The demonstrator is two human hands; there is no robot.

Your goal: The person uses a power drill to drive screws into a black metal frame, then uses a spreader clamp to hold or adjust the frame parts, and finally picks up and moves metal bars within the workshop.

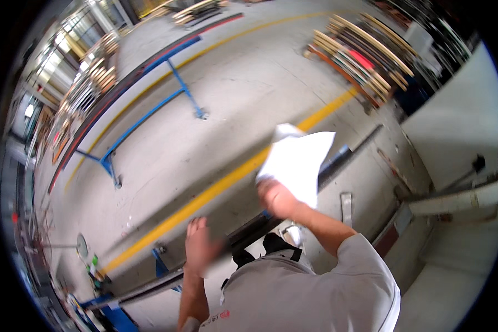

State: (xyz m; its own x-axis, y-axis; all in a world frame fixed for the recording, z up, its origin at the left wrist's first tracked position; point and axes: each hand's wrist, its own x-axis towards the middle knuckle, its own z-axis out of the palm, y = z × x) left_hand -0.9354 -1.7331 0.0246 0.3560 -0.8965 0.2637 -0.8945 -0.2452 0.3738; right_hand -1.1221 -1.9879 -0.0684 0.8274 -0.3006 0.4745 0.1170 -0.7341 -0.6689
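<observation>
White paper sheets (296, 163), bent and slightly blurred, are gripped in my right hand (279, 199), held out in front of my body above a long dark bar (365, 138). The fingers close round the near lower edge of the paper. My left hand (199, 246) is raised over the left part of the same bar, with its fingers stretched out and nothing seen in them. Motion smears its inner side, and whether it touches the bar cannot be made out.
Ahead stands a blue wheeled stand (144, 119) carrying a long dark and red bar. A yellow line (216, 191) crosses the grey floor. Stacked strips (365, 55) lie at the far right, near a pale panel (459, 116). A green bottle (94, 260) is at the left.
</observation>
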